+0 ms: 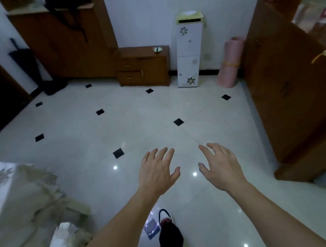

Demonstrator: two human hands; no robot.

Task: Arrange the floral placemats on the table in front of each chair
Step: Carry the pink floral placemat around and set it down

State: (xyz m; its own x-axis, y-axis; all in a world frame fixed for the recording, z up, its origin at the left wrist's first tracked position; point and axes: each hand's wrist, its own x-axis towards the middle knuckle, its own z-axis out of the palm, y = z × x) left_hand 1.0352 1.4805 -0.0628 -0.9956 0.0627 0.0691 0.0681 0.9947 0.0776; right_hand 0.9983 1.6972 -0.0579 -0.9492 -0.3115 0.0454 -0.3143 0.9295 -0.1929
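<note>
On the cabinet (149, 69), a dish (157, 49); left hand (156, 172), right hand (220, 166) splayed.

There were two grips, the left grip (157, 171) and right grip (220, 167), eight black floor diamonds (178, 121), one water dispenser (189, 49), one rolled mat (230, 63) and one umbrella (27, 64).

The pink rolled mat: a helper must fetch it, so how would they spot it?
Follow the far white wall to the brown cabinet on the right. Just left of it the pink rolled mat stands on the floor, beside a white flower-printed unit. It alone is a tube with a yellow band.
</note>
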